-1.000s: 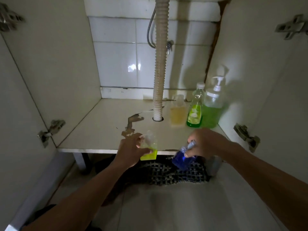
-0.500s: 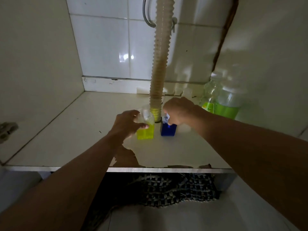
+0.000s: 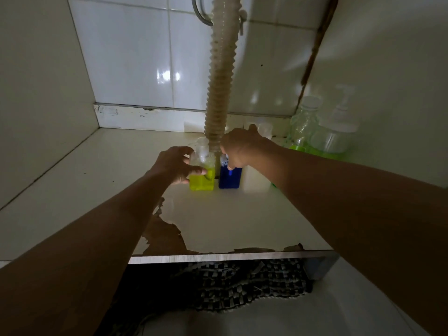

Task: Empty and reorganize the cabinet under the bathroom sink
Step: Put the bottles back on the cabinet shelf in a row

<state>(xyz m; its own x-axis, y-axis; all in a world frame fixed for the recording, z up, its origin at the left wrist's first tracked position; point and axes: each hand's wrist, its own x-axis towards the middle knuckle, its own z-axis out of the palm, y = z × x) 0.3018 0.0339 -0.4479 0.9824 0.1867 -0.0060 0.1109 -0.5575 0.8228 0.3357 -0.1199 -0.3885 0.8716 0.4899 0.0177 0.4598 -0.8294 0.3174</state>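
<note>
While both bottles stand on the chipped laminate cabinet floor (image 3: pixel 242 226) just before the ribbed drain hose (image 3: pixel 219 93), the restocking looks nearly settled. Her left hand (image 3: pixel 174 166) curls round the square clear bottle of yellow liquid (image 3: pixel 201 179); the right hand (image 3: pixel 242 146) pinches the blue bottle (image 3: pixel 230 178) at its top. Next, I'd judge, comes letting go without tipping either.

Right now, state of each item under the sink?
yellow bottle: upright on shelf, held by left hand
blue bottle: upright on shelf, top held by right hand
green bottles: upright, back right corner, untouched
drain hose: hanging straight down into shelf
shelf: surface peeling at front edge
</note>
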